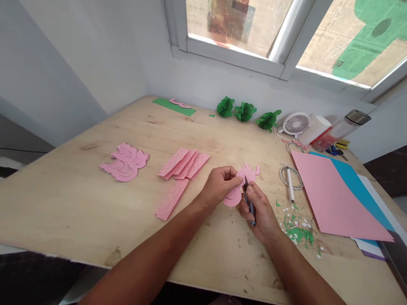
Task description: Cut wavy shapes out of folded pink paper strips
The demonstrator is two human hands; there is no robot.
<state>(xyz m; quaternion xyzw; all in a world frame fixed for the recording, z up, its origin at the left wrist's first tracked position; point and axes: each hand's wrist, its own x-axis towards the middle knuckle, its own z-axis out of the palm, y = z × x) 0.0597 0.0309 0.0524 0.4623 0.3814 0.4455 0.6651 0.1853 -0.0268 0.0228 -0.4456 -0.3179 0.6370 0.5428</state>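
My left hand (222, 182) pinches a piece of pink paper (233, 198) with curved outlines. In my right hand (261, 208) is a pair of small dark scissors (250, 206), its blades at the paper by my left fingertips. A wavy strip of the same pink paper (252, 173) sticks out beyond the blades. Left of my left hand lie folded pink paper strips (181, 164) with drawn curves, and one more strip (172, 198) sits just below them. Farther left is a pile of cut pink scalloped shapes (127, 163).
Green paper balls (244, 112) stand along the wall beside a small white fan (296, 123) and a glass bottle (338, 131). At right are a white pen (290, 185), green and white scraps (299, 233) and coloured sheets (333, 195). A green strip (174, 106) lies at the back.
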